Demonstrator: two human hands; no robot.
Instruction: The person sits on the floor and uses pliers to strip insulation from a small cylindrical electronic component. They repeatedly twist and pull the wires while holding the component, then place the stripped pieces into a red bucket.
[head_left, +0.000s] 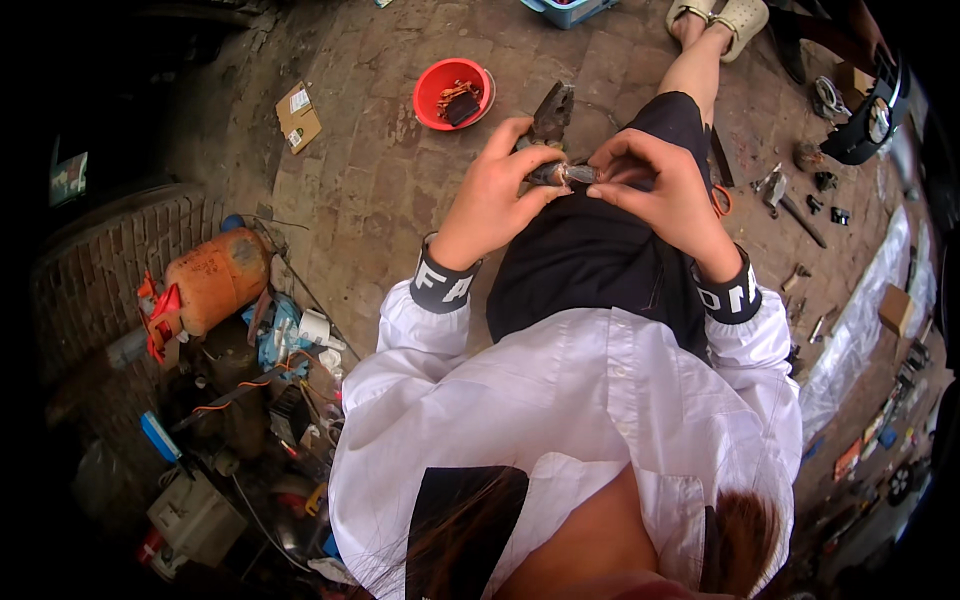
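Observation:
My left hand (493,196) is closed above my lap. From behind its fingers the dark, worn jaws of a pair of pliers (553,112) stick up; the handles are hidden. Between that thumb and index finger sits a small round metal part (548,175) with a brownish end. My right hand (655,187) meets it from the other side, thumb and fingertips pinching a small grey tapered metal piece (582,174). The two small parts touch or nearly touch; I cannot tell whether they are joined.
Ahead on the brick floor stands a red bucket (422,95) with small parts inside. Flattened cardboard (299,117) lies left of it. A hammer (800,215) and loose tools lie on the right, by clear plastic sheeting (850,340). An orange gas cylinder (220,280) rests at left among clutter.

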